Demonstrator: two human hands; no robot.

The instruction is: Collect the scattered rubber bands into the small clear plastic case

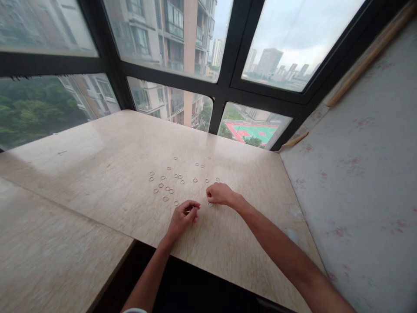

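Several small rubber bands (169,181), some pale and some reddish, lie scattered on a beige marble-look sill (107,148) under a bay window. My left hand (182,217) hovers low over the sill with thumb and fingers pinched together; something thin may be between them, too small to tell. My right hand (219,194) rests knuckles-up on the sill with fingers curled under, touching a small band (210,204) at its fingertips. The other bands lie just beyond and to the left of both hands.
Dark-framed window panes (224,87) close off the far side, with buildings and a sports court outside. A wallpapered wall (358,174) stands at the right. A second beige surface (48,252) lies at the lower left, with a dark gap below the sill's near edge.
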